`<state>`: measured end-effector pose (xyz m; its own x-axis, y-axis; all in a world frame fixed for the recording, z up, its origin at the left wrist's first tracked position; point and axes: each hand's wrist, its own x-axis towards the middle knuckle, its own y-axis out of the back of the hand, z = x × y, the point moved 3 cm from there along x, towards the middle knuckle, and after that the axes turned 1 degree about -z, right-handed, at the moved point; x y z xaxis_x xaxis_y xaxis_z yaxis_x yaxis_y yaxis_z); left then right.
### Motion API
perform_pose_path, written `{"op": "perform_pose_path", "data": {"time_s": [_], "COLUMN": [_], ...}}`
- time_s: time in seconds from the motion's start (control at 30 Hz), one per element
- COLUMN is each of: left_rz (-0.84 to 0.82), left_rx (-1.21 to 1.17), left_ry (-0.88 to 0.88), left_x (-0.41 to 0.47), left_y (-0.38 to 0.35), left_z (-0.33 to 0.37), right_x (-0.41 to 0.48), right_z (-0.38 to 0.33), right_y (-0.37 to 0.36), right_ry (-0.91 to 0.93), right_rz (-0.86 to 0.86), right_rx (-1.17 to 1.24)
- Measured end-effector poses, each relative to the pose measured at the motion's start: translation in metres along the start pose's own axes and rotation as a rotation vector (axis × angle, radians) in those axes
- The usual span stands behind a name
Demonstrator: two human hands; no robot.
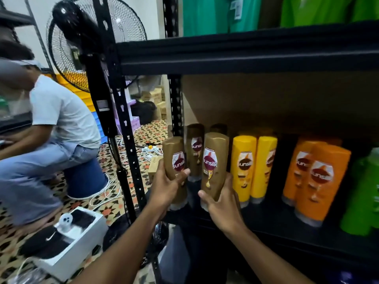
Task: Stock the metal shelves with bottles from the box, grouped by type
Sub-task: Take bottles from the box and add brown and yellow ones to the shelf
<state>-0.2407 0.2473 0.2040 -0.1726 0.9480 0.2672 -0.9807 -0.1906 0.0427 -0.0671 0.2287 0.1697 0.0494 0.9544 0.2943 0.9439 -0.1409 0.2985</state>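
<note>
Gripping the left brown bottle (175, 160) w/ L hand (167, 186) & the right brown bottle (214, 160) w/ R hand (222, 203), both upright at left end of the shelf (307, 240), just beside yellow bottles (244, 165)

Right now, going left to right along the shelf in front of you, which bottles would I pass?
First brown bottle, gripped by the left hand → second brown bottle, gripped by the right hand → yellow bottles → orange bottles → green bottles.
</note>
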Motion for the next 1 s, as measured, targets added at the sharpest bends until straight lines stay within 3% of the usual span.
{"op": "perform_pose_path", "data": {"time_s": [0.3,0.57,1.0], "left_rz": [0.091,0.154,0.140], "left_rx": [0.307,0.358,0.586], "left_ry": [-0.136,-0.062,0.069], "left_x": [0.011,0.030,0.048], "left_y": [-0.004,-0.008,-0.015], "left_z": [-0.050,-0.077,-0.085], "right_x": [0.015,0.051,0.067], "right_z": [0.028,0.038,0.042], "right_y": [-0.027,-0.039,-0.045], "right_ry": [-0.041,-0.178,-0.153], "right_rz": [0.088,0.116,0.223], "right_rx": [-0.102,-0.176,-0.321]}}
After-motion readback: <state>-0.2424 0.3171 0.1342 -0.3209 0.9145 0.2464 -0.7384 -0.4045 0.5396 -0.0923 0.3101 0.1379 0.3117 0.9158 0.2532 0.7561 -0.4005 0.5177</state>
